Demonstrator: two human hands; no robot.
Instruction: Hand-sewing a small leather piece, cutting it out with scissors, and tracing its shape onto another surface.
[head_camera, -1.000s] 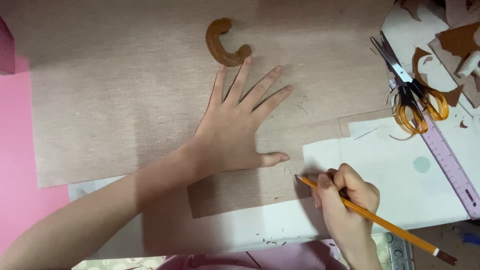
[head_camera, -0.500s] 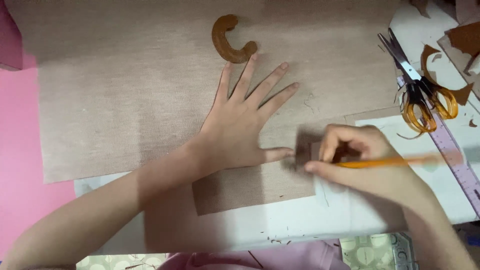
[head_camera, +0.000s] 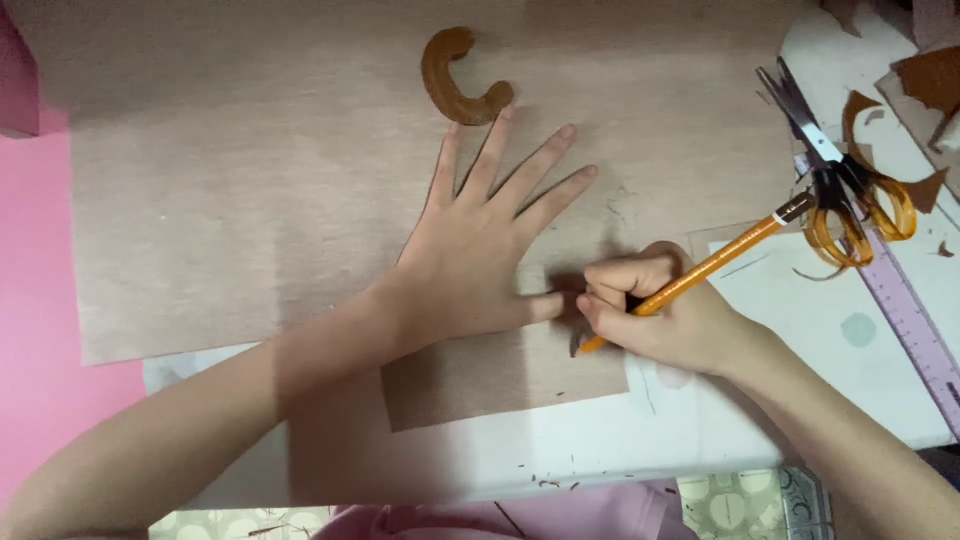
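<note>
My left hand (head_camera: 480, 240) lies flat with fingers spread on a large sheet of brown paper (head_camera: 250, 200). My right hand (head_camera: 660, 310) grips an orange pencil (head_camera: 700, 275), whose tip touches the paper right beside my left thumb. A curved brown cut-out piece (head_camera: 455, 85) lies on the sheet just beyond my left fingertips, touching the middle finger's tip.
Orange-handled scissors (head_camera: 835, 185) lie at the right on white paper (head_camera: 830, 370), beside a pink-purple ruler (head_camera: 915, 325) and brown paper scraps (head_camera: 925, 80). A pink surface (head_camera: 35, 350) shows at the left. A smaller brown sheet (head_camera: 500, 380) lies under my hands.
My right hand has moved left with the pencil, from the white paper to the brown paper next to my left thumb. My left hand has stayed flat in place.
</note>
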